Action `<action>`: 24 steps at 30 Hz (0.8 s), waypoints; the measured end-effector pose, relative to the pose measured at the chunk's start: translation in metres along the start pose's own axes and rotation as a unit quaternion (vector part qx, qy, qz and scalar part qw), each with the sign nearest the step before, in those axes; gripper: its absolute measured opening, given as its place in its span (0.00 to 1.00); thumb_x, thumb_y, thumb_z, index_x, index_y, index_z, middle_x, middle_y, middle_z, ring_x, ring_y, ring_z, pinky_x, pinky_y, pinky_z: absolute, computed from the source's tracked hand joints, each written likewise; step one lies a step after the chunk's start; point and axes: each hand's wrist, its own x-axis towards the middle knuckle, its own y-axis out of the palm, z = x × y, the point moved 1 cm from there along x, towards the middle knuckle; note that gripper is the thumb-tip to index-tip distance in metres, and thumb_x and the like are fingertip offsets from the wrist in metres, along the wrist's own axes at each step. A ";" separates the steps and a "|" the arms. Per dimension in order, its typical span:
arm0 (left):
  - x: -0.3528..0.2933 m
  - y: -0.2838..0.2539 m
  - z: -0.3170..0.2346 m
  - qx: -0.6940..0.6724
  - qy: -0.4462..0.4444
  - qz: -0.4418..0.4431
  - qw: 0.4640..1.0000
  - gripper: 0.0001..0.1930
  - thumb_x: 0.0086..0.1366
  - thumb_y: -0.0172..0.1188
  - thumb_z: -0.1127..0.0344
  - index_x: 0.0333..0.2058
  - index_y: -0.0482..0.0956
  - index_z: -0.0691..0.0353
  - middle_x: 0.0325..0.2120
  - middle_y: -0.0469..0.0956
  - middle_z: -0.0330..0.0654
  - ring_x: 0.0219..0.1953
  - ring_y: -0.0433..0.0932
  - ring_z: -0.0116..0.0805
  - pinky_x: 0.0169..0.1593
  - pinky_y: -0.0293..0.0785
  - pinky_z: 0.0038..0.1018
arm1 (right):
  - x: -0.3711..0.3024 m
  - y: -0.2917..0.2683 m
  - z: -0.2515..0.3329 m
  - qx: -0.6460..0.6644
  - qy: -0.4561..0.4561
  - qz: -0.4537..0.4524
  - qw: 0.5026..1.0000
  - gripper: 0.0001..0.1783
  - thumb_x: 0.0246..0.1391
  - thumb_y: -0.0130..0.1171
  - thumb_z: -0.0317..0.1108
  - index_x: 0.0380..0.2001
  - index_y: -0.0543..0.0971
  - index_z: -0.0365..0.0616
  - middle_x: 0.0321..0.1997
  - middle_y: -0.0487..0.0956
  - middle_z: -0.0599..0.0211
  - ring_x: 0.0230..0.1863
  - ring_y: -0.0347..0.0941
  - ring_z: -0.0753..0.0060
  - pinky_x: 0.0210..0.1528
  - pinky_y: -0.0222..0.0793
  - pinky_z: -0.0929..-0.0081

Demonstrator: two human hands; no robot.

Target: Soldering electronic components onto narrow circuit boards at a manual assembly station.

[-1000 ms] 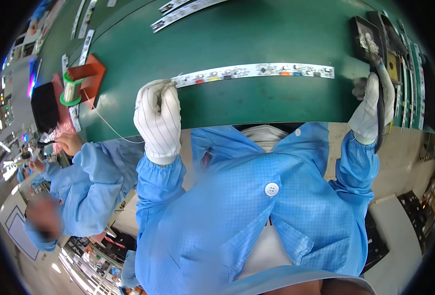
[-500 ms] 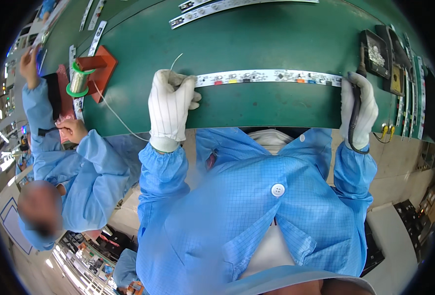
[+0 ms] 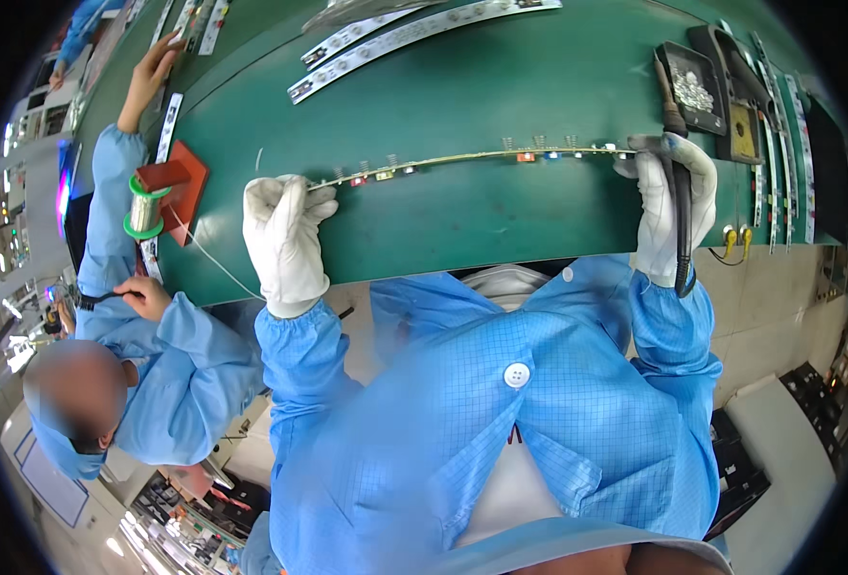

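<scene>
Long thin circuit strip (image 3: 472, 155) held on edge, bowing between grips; light, flexible, fragile. Left hand (image 3: 285, 240) pinches one end; right hand (image 3: 668, 206) grasps the other end plus soldering iron (image 3: 678, 182). Best held by ends.

Strip (image 3: 462, 158) ends under gloved hands; co-worker's face (image 3: 74, 393) blurred.

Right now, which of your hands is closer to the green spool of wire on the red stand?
Left. The left hand grips the near end of the long strip, a little right of the spool. The right hand holds the strip's far end, across the table.
</scene>
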 end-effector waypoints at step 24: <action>0.011 -0.008 0.007 -0.162 0.004 0.097 0.982 0.14 0.58 0.59 0.80 0.39 0.68 0.57 0.45 0.70 0.47 0.40 0.77 0.34 0.41 0.82 0.26 | -0.001 -0.014 -0.003 0.025 -0.056 0.025 0.998 0.21 0.56 0.55 0.18 0.52 0.67 0.46 0.49 0.78 0.48 0.52 0.77 0.60 0.52 0.75 0.68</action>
